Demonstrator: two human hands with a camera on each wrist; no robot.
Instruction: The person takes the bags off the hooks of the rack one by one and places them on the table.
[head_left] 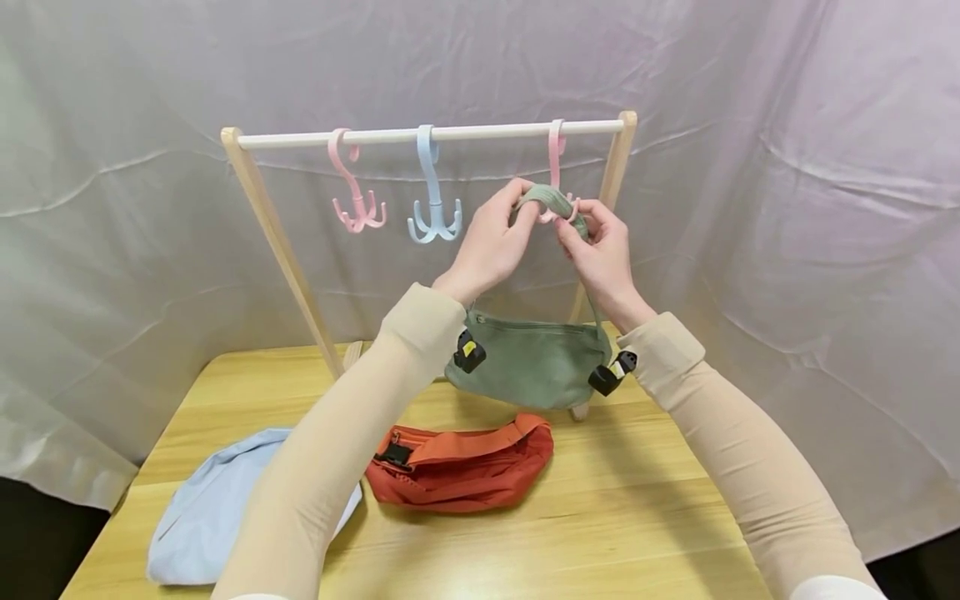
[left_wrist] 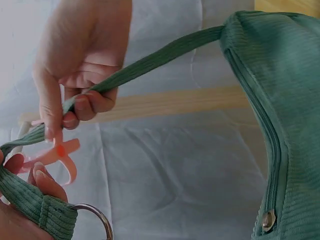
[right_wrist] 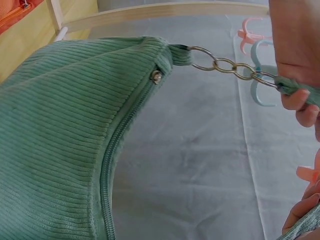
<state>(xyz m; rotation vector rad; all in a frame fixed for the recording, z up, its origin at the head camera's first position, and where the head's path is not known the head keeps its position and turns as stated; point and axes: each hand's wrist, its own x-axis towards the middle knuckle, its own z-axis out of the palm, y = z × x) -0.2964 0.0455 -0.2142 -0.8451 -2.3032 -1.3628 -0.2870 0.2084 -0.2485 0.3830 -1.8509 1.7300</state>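
A green corduroy shoulder bag (head_left: 528, 362) hangs below both hands by its strap (head_left: 551, 198), which arches over the prongs of the right pink hook (head_left: 555, 154). My left hand (head_left: 491, 242) grips the strap's left part, beside the metal chain links (right_wrist: 225, 64). On the other side, my right hand (head_left: 603, 258) pinches the strap between thumb and fingers, close to the prongs. The left wrist view shows the strap running from the right hand to the bag's end, with the zipper (left_wrist: 272, 150) along its edge.
Another pink hook (head_left: 360, 208) and a light blue hook (head_left: 433, 196) hang from the white rail (head_left: 300, 140) of a wooden-legged rack. On the wooden table (head_left: 615, 517) lie a red-orange bag (head_left: 457, 467) and a light blue bag (head_left: 206, 508), partly behind the left forearm.
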